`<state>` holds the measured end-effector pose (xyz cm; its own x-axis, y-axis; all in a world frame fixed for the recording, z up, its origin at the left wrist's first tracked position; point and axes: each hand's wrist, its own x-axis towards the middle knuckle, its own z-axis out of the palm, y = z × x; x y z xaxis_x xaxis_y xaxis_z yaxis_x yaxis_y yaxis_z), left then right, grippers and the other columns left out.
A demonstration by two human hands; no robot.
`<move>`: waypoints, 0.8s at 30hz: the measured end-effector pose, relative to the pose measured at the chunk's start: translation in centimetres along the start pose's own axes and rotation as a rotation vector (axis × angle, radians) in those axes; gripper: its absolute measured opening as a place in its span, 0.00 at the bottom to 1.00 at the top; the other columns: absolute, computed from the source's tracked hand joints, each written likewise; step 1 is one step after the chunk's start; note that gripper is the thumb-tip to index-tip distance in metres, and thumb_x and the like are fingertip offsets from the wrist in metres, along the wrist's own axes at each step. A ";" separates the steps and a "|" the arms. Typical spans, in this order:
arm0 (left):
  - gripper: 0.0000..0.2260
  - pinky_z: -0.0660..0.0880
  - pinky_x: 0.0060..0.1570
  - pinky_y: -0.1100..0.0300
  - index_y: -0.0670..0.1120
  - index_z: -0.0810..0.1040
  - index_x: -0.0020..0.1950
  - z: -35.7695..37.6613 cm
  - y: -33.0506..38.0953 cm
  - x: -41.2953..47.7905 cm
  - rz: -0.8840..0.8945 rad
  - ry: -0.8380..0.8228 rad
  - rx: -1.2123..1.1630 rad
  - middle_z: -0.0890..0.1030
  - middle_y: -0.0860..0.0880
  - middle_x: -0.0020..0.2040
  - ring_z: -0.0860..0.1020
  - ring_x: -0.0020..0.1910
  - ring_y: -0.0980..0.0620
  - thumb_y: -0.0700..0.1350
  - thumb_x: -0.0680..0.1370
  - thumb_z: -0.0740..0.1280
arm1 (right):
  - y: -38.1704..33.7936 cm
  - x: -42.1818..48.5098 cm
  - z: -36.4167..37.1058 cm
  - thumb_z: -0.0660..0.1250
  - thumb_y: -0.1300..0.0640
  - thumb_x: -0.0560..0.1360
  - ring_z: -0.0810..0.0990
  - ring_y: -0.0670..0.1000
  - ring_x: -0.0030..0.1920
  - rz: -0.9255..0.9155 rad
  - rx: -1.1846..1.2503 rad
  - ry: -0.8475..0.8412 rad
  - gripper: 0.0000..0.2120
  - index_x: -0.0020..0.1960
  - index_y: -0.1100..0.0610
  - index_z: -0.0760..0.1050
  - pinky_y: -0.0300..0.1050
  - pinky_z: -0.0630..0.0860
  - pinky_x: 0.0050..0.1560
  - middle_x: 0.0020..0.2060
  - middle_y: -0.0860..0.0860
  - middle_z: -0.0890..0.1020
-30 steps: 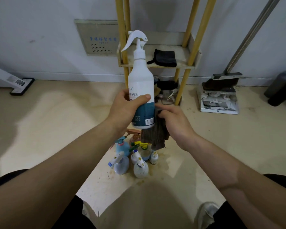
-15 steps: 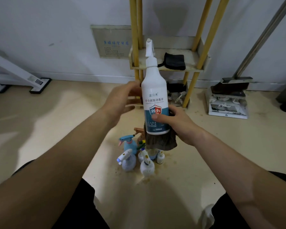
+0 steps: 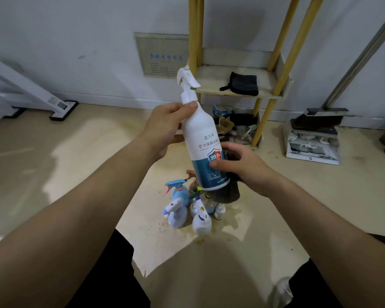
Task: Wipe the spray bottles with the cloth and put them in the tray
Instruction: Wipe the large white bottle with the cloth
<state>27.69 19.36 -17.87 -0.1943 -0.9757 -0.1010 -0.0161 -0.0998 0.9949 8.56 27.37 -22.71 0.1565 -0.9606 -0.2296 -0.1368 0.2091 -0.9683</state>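
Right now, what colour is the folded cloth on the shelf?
The folded cloth is black, clearest in the head view.

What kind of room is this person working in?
Probably a cleaning-supply corner: a dustpan stands by the wall, spray bottles cluster on the stained floor, and a yellow rack holds a dark cloth.
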 end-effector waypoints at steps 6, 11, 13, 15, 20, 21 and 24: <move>0.07 0.83 0.48 0.50 0.47 0.83 0.51 1.0 -0.9 0.4 -0.041 0.220 -0.053 0.86 0.51 0.49 0.85 0.49 0.50 0.50 0.79 0.71 | -0.1 -0.4 2.2 0.65 0.55 0.81 0.72 0.46 0.69 -0.328 -0.436 0.390 0.21 0.74 0.51 0.71 0.45 0.70 0.71 0.68 0.47 0.75; 0.10 0.83 0.51 0.45 0.45 0.83 0.51 0.1 -1.0 0.8 -0.066 0.302 -0.067 0.85 0.49 0.48 0.84 0.48 0.49 0.51 0.77 0.73 | 0.9 -1.1 4.1 0.69 0.66 0.75 0.74 0.51 0.66 -0.624 -0.791 0.398 0.24 0.70 0.56 0.76 0.32 0.67 0.67 0.68 0.53 0.76; 0.10 0.83 0.51 0.43 0.45 0.84 0.51 -0.8 -1.4 0.7 -0.057 0.322 -0.030 0.85 0.47 0.49 0.84 0.50 0.47 0.51 0.76 0.75 | 1.3 -0.6 4.1 0.69 0.70 0.72 0.78 0.52 0.60 -0.693 -0.858 0.326 0.22 0.64 0.57 0.80 0.42 0.76 0.62 0.63 0.53 0.80; 0.09 0.83 0.52 0.42 0.46 0.84 0.49 -1.8 -1.9 0.5 -0.050 0.344 0.011 0.85 0.45 0.50 0.84 0.51 0.46 0.50 0.74 0.77 | 1.4 0.1 4.3 0.69 0.70 0.71 0.80 0.52 0.58 -0.634 -0.862 0.250 0.20 0.60 0.56 0.83 0.45 0.77 0.63 0.60 0.53 0.82; 0.17 0.83 0.51 0.45 0.49 0.82 0.49 -5.7 -3.8 0.6 -0.071 0.424 0.186 0.84 0.49 0.48 0.83 0.50 0.48 0.55 0.66 0.79 | 1.6 2.3 5.3 0.67 0.69 0.73 0.76 0.43 0.58 -0.377 -0.779 0.181 0.21 0.61 0.52 0.82 0.16 0.58 0.55 0.58 0.48 0.83; 0.17 0.82 0.51 0.45 0.50 0.82 0.48 -6.7 -4.2 0.8 -0.070 0.433 0.243 0.84 0.49 0.47 0.83 0.49 0.48 0.57 0.65 0.78 | 1.6 3.0 5.6 0.67 0.68 0.73 0.76 0.42 0.57 -0.337 -0.750 0.191 0.20 0.61 0.51 0.82 0.15 0.59 0.52 0.58 0.47 0.83; 0.16 0.82 0.49 0.50 0.50 0.82 0.49 -9.4 -5.7 1.2 -0.090 0.458 0.388 0.83 0.52 0.44 0.82 0.47 0.49 0.56 0.66 0.78 | 1.6 5.1 6.7 0.67 0.67 0.74 0.78 0.44 0.55 -0.293 -0.669 0.233 0.19 0.61 0.53 0.82 0.16 0.62 0.49 0.57 0.47 0.83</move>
<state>36.78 16.97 -23.67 0.2645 -0.9601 -0.0904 -0.3857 -0.1912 0.9026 15.70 24.07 -26.04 0.0773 -0.9890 0.1259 -0.6961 -0.1440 -0.7033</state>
